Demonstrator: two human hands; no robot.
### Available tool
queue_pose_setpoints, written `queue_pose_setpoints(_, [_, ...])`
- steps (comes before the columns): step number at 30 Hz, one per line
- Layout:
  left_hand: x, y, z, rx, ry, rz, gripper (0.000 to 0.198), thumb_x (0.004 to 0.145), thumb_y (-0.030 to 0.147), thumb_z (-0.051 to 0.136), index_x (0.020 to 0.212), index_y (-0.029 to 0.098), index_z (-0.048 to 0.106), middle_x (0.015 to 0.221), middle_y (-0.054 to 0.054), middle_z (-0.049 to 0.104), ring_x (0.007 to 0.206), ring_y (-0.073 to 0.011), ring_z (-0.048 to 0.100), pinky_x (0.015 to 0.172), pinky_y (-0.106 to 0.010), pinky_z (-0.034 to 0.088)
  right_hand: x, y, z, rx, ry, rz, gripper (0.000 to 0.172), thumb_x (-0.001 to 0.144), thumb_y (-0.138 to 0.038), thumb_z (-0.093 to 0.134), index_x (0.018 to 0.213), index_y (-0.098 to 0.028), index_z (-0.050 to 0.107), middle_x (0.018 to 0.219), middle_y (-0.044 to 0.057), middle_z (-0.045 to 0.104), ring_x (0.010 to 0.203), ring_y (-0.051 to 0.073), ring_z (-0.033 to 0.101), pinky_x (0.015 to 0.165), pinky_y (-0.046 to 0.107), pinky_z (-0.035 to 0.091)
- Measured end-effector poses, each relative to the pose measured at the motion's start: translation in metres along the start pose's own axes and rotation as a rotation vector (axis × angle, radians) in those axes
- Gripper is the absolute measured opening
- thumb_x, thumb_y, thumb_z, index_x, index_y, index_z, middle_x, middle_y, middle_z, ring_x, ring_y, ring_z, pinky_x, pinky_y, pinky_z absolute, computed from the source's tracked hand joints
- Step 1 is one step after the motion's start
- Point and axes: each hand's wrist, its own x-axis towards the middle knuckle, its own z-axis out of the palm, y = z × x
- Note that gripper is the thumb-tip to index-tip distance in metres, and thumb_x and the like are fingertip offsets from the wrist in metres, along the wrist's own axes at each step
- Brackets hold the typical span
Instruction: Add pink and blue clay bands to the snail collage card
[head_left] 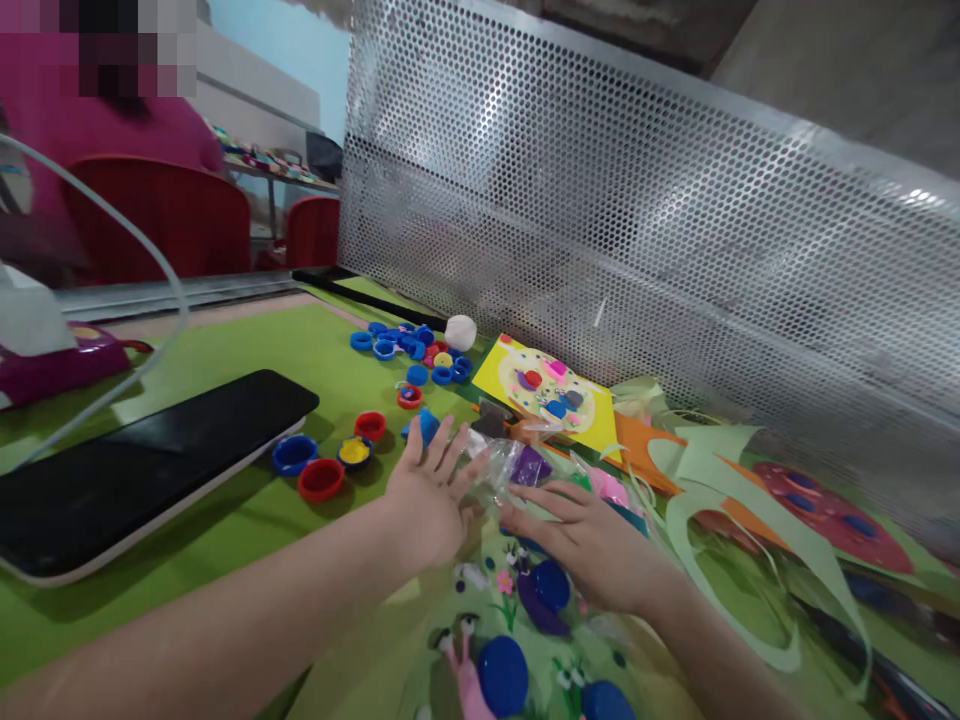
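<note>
My left hand lies flat with fingers spread, its fingertips on a clear plastic bag that holds purple and pink clay. My right hand rests palm down beside it, fingers stretched toward the same bag. Under both hands lies a green picture sheet with blue and purple clay shapes and small snail figures. Just beyond my left fingertips sits a blue cap.
Several blue, red and yellow-filled bottle caps are scattered on the green table, with a white clay ball. A black tablet lies left. A yellow craft card, green paper cut-outs, a perforated metal screen and a seated person surround.
</note>
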Motion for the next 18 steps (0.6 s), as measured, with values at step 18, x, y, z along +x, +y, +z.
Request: queue_pose_setpoints(18, [0.003, -0.001, 0.001, -0.002, -0.104, -0.026, 0.055, 0.085, 0.041, 0.042, 0.137, 0.027, 0.029, 0.148, -0.008, 0.012, 0.136, -0.0317, 0.000, 0.107, -0.060, -0.002, 0.001, -0.002, -0.001, 0.188, 0.153, 0.023, 0.079, 0.065, -0.007, 0.037, 0.141, -0.013, 0.018, 0.131, 0.012, 0.051, 0.116, 0.023, 0.048, 0.092, 0.041, 0.041])
